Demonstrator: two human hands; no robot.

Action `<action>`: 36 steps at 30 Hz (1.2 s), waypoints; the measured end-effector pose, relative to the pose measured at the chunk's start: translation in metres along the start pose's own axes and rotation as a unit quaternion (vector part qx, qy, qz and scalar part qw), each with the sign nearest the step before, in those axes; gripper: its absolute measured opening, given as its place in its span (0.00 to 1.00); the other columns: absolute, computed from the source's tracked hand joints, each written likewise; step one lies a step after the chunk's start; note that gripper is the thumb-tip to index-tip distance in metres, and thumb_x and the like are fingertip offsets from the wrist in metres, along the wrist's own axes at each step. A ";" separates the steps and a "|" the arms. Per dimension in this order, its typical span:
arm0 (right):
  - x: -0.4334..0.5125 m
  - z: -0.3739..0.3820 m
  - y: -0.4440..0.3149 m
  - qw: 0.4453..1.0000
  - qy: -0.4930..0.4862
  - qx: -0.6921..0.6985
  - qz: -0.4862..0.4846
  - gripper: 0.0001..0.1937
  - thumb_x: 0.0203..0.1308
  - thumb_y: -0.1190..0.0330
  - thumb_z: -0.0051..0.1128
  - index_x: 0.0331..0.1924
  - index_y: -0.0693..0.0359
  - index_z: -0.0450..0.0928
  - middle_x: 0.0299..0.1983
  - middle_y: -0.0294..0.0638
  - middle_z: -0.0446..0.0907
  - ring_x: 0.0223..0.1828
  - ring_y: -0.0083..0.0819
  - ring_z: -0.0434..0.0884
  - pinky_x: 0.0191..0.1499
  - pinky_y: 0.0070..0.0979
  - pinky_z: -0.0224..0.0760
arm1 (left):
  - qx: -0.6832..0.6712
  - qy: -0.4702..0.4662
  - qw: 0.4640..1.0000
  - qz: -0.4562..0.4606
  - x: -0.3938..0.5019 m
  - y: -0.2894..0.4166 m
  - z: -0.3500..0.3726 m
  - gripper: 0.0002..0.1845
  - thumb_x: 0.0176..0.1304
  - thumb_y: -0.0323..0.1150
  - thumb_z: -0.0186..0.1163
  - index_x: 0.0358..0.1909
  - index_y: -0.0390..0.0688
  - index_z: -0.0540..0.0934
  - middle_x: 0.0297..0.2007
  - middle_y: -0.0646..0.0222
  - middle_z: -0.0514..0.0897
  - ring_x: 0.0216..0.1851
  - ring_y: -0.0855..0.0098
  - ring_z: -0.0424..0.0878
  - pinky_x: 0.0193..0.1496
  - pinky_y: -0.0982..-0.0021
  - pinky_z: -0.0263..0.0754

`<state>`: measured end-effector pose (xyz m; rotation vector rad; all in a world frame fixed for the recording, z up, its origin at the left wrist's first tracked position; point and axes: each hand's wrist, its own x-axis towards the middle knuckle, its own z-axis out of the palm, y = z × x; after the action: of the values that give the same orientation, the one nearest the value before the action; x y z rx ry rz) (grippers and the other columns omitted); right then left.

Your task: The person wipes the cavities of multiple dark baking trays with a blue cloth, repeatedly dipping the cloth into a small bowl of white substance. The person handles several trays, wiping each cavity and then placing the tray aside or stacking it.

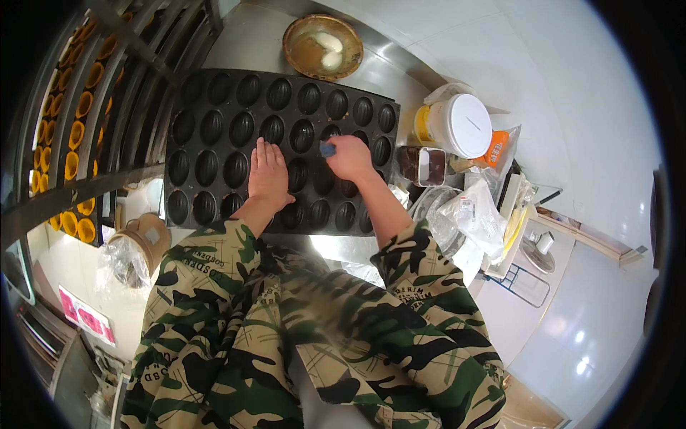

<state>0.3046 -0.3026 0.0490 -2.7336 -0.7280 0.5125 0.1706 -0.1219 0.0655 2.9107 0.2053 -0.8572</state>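
A dark metal baking mould pan (222, 149) with rows of ribbed oval cavities lies on a metal worktop before me. My left hand (268, 174) rests flat on its middle, palm down and fingers extended, with nothing in it. To the right, my right hand (349, 157) is closed around a small blue object (327, 149), only the end of which shows; I cannot tell what it is. That hand is over the cavities and covers some of them. Small light-brown crumbs cling to parts of the pan's surface.
Behind the pan stands a brown bowl (292, 40) with pale lumps in liquid. On the right are a white-lidded bucket (470, 125), a dark brown container (410, 166) and plastic bags (471, 206). A metal rack (102, 126) holds yellow cup-shaped pieces (76, 135) on the left, above a brown bucket (153, 238).
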 end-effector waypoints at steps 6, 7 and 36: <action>-0.017 -0.021 0.037 0.976 0.179 0.009 0.121 0.17 0.51 0.66 0.71 0.47 0.57 0.83 0.47 0.48 0.83 0.51 0.54 0.85 0.53 0.47 0.81 | 0.006 0.001 1.000 -0.002 0.001 0.001 -0.002 0.75 0.45 0.67 0.80 0.81 0.26 0.53 0.81 0.45 0.57 0.86 0.46 0.43 0.87 0.53 0.41; -0.017 -0.014 0.043 0.987 0.131 -0.028 0.086 0.16 0.51 0.67 0.70 0.46 0.58 0.84 0.47 0.48 0.84 0.51 0.54 0.85 0.53 0.47 0.81 | 0.005 -0.002 1.000 -0.001 0.001 0.001 -0.002 0.75 0.45 0.67 0.80 0.81 0.26 0.53 0.81 0.45 0.57 0.86 0.46 0.43 0.87 0.53 0.41; 0.070 -0.026 0.107 0.904 0.153 -0.154 -0.368 0.17 0.55 0.72 0.61 0.50 0.58 0.83 0.52 0.45 0.85 0.52 0.53 0.85 0.53 0.47 0.79 | -0.026 -0.012 1.000 -0.006 0.004 -0.001 -0.004 0.74 0.45 0.64 0.82 0.81 0.26 0.52 0.81 0.47 0.57 0.86 0.46 0.43 0.88 0.54 0.41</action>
<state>0.4176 -0.3599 0.0174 -2.4159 -1.7383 -0.2166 0.1756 -0.1203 0.0669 2.8530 0.2387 -0.8742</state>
